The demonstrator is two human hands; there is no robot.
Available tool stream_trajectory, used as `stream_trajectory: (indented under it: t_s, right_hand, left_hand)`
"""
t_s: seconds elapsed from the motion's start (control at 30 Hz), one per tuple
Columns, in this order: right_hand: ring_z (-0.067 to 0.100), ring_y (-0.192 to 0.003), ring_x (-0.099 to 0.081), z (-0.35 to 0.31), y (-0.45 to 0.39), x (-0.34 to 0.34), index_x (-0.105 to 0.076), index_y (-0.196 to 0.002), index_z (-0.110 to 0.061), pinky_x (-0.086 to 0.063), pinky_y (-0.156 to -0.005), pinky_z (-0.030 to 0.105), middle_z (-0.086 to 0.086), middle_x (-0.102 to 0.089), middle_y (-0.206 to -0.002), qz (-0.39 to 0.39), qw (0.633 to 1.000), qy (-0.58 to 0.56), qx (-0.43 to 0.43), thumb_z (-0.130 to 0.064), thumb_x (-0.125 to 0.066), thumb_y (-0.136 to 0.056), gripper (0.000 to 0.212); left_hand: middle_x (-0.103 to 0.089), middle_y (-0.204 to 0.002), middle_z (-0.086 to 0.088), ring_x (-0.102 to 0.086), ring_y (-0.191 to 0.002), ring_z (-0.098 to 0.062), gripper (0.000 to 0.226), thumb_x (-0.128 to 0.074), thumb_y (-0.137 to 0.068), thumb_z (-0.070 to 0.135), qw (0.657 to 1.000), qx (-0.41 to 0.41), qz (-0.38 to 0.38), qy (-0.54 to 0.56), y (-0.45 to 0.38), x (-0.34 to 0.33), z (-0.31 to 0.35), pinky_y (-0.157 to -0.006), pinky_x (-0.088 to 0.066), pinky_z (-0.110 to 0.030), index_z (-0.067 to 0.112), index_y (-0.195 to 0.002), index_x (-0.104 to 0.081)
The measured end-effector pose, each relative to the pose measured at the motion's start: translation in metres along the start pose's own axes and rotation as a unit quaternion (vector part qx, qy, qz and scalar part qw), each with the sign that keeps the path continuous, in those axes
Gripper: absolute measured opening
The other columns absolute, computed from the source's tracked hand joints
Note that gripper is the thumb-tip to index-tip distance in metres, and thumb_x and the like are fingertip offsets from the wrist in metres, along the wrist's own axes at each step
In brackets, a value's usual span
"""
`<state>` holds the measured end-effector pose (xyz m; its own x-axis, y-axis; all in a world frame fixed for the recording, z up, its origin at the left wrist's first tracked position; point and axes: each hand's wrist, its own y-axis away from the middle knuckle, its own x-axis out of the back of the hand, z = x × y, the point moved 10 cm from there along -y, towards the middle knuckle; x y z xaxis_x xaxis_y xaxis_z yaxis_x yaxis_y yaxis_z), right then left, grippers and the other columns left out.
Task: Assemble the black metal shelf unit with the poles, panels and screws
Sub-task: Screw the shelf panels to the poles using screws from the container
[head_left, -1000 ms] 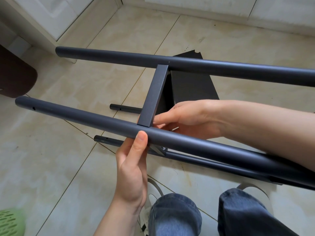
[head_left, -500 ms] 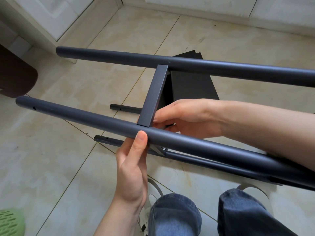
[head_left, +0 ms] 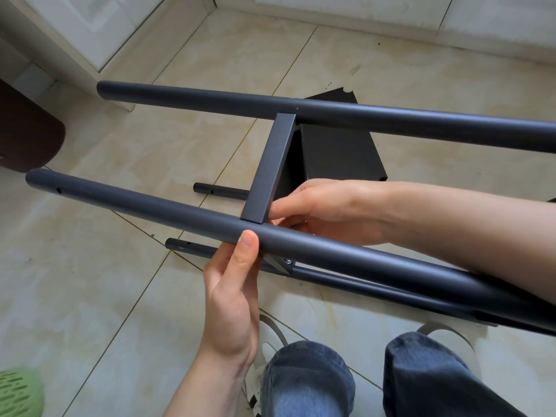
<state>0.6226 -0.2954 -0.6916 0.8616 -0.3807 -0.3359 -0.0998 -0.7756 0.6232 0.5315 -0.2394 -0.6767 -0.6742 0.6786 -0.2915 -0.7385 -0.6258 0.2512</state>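
Note:
The black shelf unit lies on its side above the tiled floor. Its near upper pole [head_left: 144,206] and far upper pole [head_left: 391,118] run left to right, joined by the edge of a black panel [head_left: 272,170]. My left hand [head_left: 233,296] grips the near pole from below, thumb over its front. My right hand [head_left: 325,209] reaches in behind that pole at the panel's corner, fingertips curled together; what they pinch is hidden. A screw [head_left: 288,260] sits in a bracket under the near pole. Two lower poles [head_left: 192,246] [head_left: 219,191] end near the floor.
A dark brown object [head_left: 27,136] stands at the left edge and a green slotted thing [head_left: 18,395] at the bottom left. White cabinet fronts [head_left: 99,28] line the back. My jeans-clad knees [head_left: 307,380] and light shoes are at the bottom.
My right hand's fingertips have shifted slightly at the panel's corner. The left hand and the poles have stayed put.

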Motion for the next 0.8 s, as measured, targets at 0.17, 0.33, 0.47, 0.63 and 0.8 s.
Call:
stream_trajectory:
  t_s: [0.17, 0.33, 0.47, 0.63, 0.8]
  right_hand:
    - [0.012, -0.07, -0.062, -0.0013, 0.0027, 0.0015, -0.067, -0.086, -0.011, -0.052, -0.068, 0.024, 0.002, -0.068, -0.08, -0.01, 1.0, -0.007, -0.005, -0.027, -0.058, -0.095, 0.02]
    - [0.015, -0.069, -0.064, -0.0002, 0.0008, 0.0008, -0.07, -0.094, -0.004, -0.053, -0.068, 0.025, 0.008, -0.069, -0.082, -0.004, 1.0, 0.009, 0.001, -0.025, -0.06, -0.096, 0.023]
    - [0.012, -0.066, -0.062, -0.0008, 0.003, 0.0008, -0.066, -0.074, -0.013, -0.053, -0.064, 0.023, 0.002, -0.067, -0.074, -0.011, 1.0, 0.008, -0.01, -0.029, -0.058, -0.096, 0.028]
    - [0.021, -0.085, -0.06, -0.0001, 0.0018, -0.0013, -0.068, -0.109, -0.002, -0.051, -0.077, 0.028, 0.012, -0.064, -0.097, -0.013, 1.0, -0.015, -0.007, -0.02, -0.055, -0.097, 0.026]
    - [0.014, -0.071, -0.06, -0.0024, 0.0016, 0.0018, -0.067, -0.087, -0.01, -0.051, -0.068, 0.022, 0.006, -0.065, -0.081, 0.005, 0.999, 0.034, -0.008, -0.029, -0.057, -0.097, 0.024]
  left_hand:
    - [-0.072, -0.113, -0.01, -0.066, -0.112, -0.023, 0.059, -0.084, -0.063, 0.062, 1.0, 0.002, 0.003, 0.002, -0.0009, 0.0005, -0.0004, -0.1, -0.048, -0.032, 0.019, -0.103, -0.078]
    - [-0.072, -0.114, -0.009, -0.066, -0.113, -0.023, 0.059, -0.084, -0.063, 0.062, 1.0, 0.001, 0.001, 0.006, -0.0006, 0.0001, -0.0003, -0.103, -0.048, -0.032, 0.021, -0.105, -0.078]
    - [-0.073, -0.115, -0.011, -0.067, -0.113, -0.024, 0.059, -0.083, -0.064, 0.062, 1.0, 0.002, -0.002, 0.001, -0.0005, -0.0021, 0.0005, -0.1, -0.05, -0.031, 0.02, -0.104, -0.079]
    - [-0.073, -0.111, -0.007, -0.067, -0.111, -0.022, 0.058, -0.083, -0.063, 0.063, 1.0, -0.002, 0.005, 0.005, -0.0006, 0.0006, -0.0001, -0.098, -0.05, -0.029, 0.022, -0.104, -0.078]
    - [-0.073, -0.111, -0.008, -0.067, -0.111, -0.022, 0.057, -0.084, -0.063, 0.062, 1.0, -0.001, -0.001, 0.01, -0.0005, -0.0024, 0.0007, -0.096, -0.051, -0.027, 0.02, -0.103, -0.079]
